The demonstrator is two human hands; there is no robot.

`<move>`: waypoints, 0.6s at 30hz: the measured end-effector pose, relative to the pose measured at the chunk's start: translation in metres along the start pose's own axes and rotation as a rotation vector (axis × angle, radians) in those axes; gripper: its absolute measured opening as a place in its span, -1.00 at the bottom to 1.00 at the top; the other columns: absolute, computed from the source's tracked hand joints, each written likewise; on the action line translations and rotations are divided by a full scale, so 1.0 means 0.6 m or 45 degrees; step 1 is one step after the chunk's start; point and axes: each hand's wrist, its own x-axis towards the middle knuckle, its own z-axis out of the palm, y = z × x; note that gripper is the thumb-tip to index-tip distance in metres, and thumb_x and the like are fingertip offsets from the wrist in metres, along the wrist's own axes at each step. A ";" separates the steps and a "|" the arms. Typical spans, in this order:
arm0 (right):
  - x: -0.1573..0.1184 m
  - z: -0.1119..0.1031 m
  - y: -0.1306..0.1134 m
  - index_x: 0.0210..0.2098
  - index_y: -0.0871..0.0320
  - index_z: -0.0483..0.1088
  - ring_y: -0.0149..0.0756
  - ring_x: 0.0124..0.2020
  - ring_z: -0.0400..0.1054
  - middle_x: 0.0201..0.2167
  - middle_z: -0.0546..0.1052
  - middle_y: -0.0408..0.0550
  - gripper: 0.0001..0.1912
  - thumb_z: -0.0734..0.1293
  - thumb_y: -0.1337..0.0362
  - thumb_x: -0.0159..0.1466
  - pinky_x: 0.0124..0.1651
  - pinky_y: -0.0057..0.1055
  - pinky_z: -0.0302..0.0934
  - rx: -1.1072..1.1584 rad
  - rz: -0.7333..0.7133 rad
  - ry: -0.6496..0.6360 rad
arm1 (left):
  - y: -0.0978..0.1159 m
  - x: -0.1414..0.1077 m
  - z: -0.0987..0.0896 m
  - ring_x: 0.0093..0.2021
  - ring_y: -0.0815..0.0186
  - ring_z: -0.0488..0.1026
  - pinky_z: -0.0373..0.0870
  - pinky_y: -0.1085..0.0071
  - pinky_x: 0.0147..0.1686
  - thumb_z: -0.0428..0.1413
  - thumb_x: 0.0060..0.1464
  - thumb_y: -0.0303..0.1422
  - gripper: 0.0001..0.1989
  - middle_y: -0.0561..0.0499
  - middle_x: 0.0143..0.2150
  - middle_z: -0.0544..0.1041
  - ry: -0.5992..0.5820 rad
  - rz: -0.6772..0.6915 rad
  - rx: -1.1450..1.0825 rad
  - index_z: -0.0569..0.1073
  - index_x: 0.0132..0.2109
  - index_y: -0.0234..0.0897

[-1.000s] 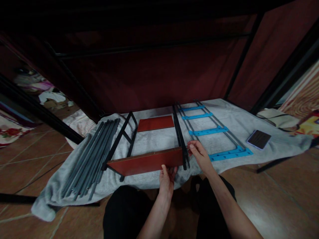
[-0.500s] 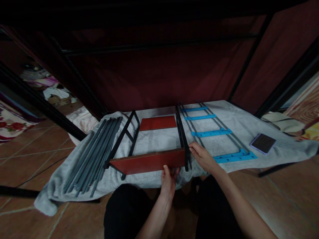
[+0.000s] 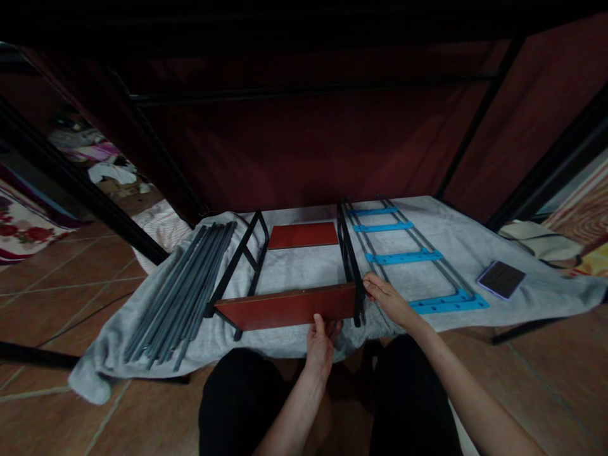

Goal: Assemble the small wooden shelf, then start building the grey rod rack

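Observation:
A reddish-brown board [image 3: 285, 308] stands on its edge between two black metal side frames [image 3: 352, 263] on a grey cloth [image 3: 304, 272]. My left hand [image 3: 322, 344] grips the board's lower edge near its right end, thumb on the front face and fingers behind. At the outer side of the right frame, my right hand [image 3: 386, 300] has its fingertips pinched together against the metal, close to the board's end. Whatever lies between those fingertips is too small to make out. A second reddish-brown board [image 3: 303, 235] spans the far part, between the frames.
Several grey tubes [image 3: 185, 291] lie in a bundle on the left. Grey rods with blue plastic crosspieces [image 3: 403, 258] rest on the right, beside a dark phone-like device [image 3: 501, 279]. A dark red panel [image 3: 304, 145] rises behind the cloth-covered surface.
Both hands keep their places at the board and the right frame. The view has shifted slightly; otherwise little differs.

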 end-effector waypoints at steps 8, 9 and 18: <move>-0.007 0.012 0.004 -0.40 0.07 0.19 -0.36 -0.41 0.22 -0.49 0.26 -0.22 -0.75 0.08 0.09 0.32 -0.30 -0.43 0.18 0.026 0.004 0.092 | 0.049 -0.026 -0.003 -0.33 0.15 0.58 0.53 0.28 -0.34 0.16 0.04 -0.02 -0.55 -0.31 -0.32 0.58 0.003 -0.286 0.409 0.43 -0.30 -0.42; -0.008 0.014 0.007 -0.40 0.06 0.19 -0.36 -0.42 0.22 -0.50 0.26 -0.22 -0.75 0.08 0.09 0.32 -0.30 -0.43 0.18 0.035 0.005 0.102 | 0.056 -0.032 -0.004 -0.36 0.16 0.58 0.52 0.31 -0.38 0.14 0.05 -0.01 -0.54 -0.30 -0.34 0.58 -0.025 -0.318 0.494 0.45 -0.31 -0.43; -0.020 0.027 0.030 -0.44 0.06 0.17 -0.35 -0.42 0.22 -0.53 0.24 -0.22 -0.72 0.10 0.04 0.30 -0.30 -0.40 0.20 0.107 0.076 0.156 | 0.155 -0.121 0.069 -0.12 0.17 0.46 0.32 0.36 0.03 0.27 -0.03 -0.33 -0.90 -0.11 -0.25 0.56 -0.499 0.730 1.070 0.58 -0.31 -0.22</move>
